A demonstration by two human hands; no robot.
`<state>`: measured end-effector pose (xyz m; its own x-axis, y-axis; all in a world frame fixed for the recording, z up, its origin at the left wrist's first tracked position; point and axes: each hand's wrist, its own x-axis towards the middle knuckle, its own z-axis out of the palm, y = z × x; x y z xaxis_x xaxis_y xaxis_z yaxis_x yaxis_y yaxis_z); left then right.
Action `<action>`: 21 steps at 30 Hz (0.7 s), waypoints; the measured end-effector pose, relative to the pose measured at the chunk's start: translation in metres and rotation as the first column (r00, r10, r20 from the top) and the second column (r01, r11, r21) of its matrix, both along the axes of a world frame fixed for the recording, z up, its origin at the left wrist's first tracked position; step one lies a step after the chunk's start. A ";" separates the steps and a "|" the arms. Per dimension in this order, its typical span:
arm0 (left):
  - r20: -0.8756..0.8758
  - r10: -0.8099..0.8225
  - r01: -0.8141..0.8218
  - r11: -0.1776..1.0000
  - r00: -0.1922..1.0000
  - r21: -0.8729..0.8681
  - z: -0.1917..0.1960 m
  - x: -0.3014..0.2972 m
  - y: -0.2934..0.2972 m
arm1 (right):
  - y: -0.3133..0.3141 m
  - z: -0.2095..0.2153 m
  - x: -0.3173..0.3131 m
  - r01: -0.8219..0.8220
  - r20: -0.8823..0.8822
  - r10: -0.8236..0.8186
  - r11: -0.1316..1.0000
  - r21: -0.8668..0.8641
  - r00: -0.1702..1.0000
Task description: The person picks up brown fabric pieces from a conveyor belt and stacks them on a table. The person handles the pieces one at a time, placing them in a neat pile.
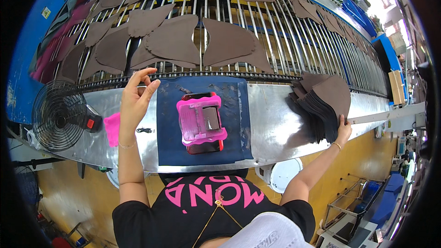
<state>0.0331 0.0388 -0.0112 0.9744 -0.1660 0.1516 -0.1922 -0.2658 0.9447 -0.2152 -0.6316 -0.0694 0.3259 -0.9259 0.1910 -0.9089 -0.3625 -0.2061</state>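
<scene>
My left hand (139,94) is raised over the near side of the bench, thumb and fingers apart, with nothing in it. To its right, a pink-coated tray with a roller (211,118) rests on a dark blue mat (170,149); a red-and-black thing shows beneath it. At the right, my right hand (344,131) grips the near right edge of a fanned stack of dark brown cut pieces (328,98), thumb on top. Its other fingers are mostly hidden, and I cannot tell how many pieces they hold.
Beyond the metal bench (271,110) runs a conveyor of metal rods (285,41), bearing several brown cut pieces (174,39). A wire fan guard (59,115), a pink cloth (112,128) and a small black cord (144,130) lie leftward. A white bucket (285,174) stands below the bench.
</scene>
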 end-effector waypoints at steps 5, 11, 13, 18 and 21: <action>0.021 -0.006 0.006 1.000 1.000 0.000 0.007 -0.007 -0.007 | 0.050 0.030 0.025 0.089 -0.110 -0.112 0.977 -0.193 0.988; 0.014 0.001 -0.001 0.999 1.000 0.039 0.007 -0.010 0.003 | 0.029 0.050 0.013 -0.064 -0.275 0.016 0.984 -0.168 0.961; 0.009 -0.008 0.007 0.999 1.000 0.053 0.008 -0.011 0.006 | 0.028 0.061 0.011 -0.253 -0.163 0.213 0.922 -0.294 0.963; 0.013 -0.104 0.104 0.995 0.995 0.006 0.015 -0.007 -0.014 | 0.174 0.151 0.052 -0.370 0.353 0.422 0.906 -0.206 0.835; 0.048 -0.157 0.156 0.988 0.986 0.023 0.016 0.000 -0.035 | 0.235 0.155 0.079 -0.582 0.731 0.415 0.813 -0.030 0.542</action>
<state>0.0335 0.0035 0.0044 0.9277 -0.3189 0.1941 -0.2791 -0.2471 0.9279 -0.1363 -0.3967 0.0859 0.5993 -0.6956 0.3961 -0.1567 -0.5872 -0.7941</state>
